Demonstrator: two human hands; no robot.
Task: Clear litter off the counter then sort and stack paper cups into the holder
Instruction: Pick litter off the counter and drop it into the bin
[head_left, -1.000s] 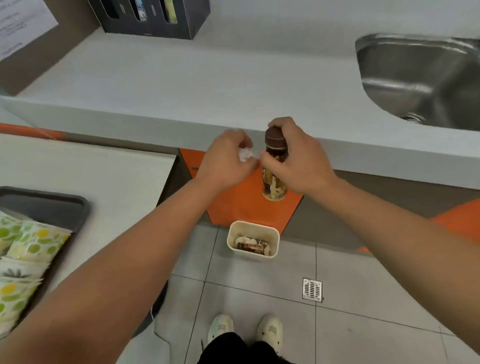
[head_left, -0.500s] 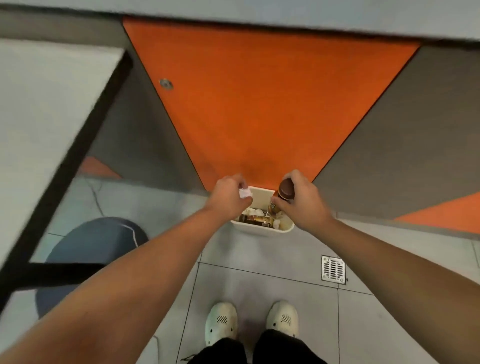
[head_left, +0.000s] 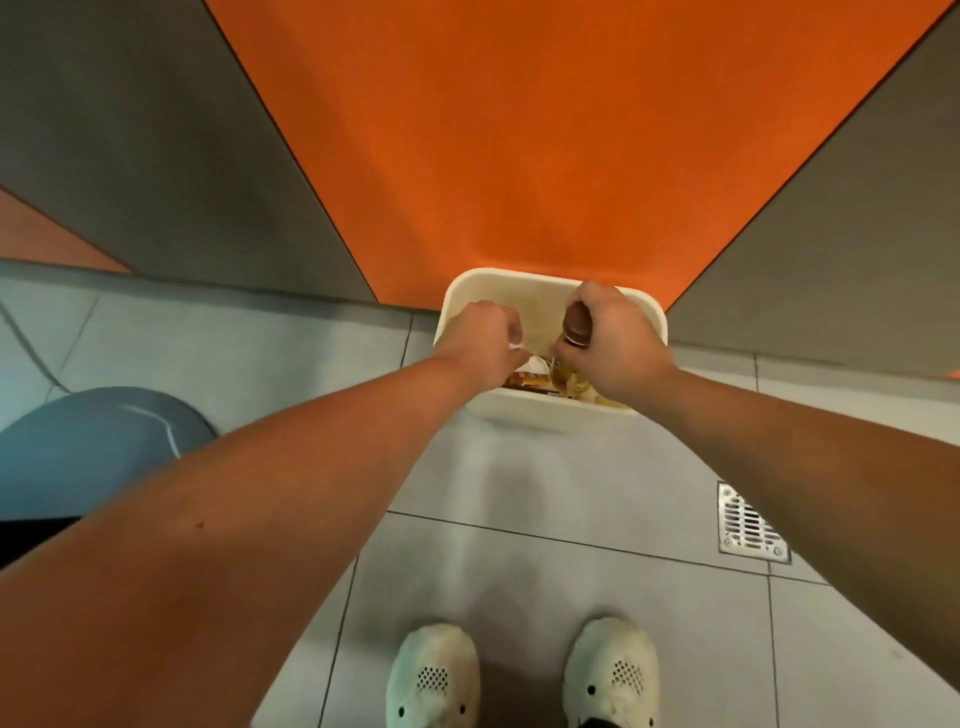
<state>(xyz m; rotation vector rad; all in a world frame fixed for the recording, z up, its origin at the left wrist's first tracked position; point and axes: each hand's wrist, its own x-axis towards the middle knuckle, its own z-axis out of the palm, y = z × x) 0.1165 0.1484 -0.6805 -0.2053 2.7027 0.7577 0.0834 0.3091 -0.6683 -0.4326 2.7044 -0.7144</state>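
I have both hands over the cream bin (head_left: 540, 415): my right hand (head_left: 613, 343) is clamped round one brown-capped bottle (head_left: 576, 325) at its 9 o'clock, and my left hand (head_left: 480, 338) pinches one white paper scrap (head_left: 515, 347). I'd let go only once both sit low inside the rim, so that nothing bounces out. I count one bin, one bottle, one scrap, two hands; the litter already in the bin is too jumbled to count.

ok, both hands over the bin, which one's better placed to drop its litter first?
Right, probably. The right hand holds the bottle well inside the bin rim; the left hand, pinching a white scrap, sits nearer the bin's left edge.
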